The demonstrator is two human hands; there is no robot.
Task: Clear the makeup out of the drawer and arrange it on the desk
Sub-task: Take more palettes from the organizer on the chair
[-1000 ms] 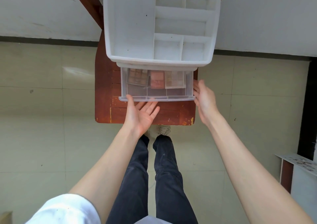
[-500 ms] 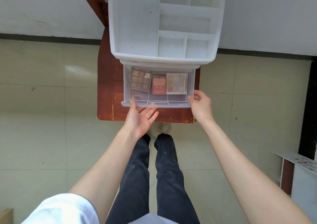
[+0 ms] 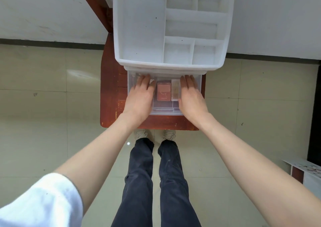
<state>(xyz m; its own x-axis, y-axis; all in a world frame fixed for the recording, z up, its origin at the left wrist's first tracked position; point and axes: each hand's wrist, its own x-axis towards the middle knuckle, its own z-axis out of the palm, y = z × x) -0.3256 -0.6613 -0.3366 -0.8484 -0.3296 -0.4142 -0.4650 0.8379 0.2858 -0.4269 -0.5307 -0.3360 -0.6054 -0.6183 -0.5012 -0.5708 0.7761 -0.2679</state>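
A clear plastic drawer stands pulled out from under a white organiser on a small red-brown desk. Inside it, a pink compact lies in the middle, with a pale eyeshadow palette just to its right. My left hand lies palm down in the left part of the drawer and hides whatever is beneath it. My right hand lies palm down over the right part, covering most of the pale palette. The fingers of both hands look straight.
The organiser's top tray has several empty compartments and overhangs the back of the drawer. The desk shows only narrow strips to the left of and in front of the drawer. Tiled floor surrounds it, and a low white unit stands at the far right.
The drawer has come further out. Both hands have moved from its front rim and right corner into it, palms down over the left and right palettes.
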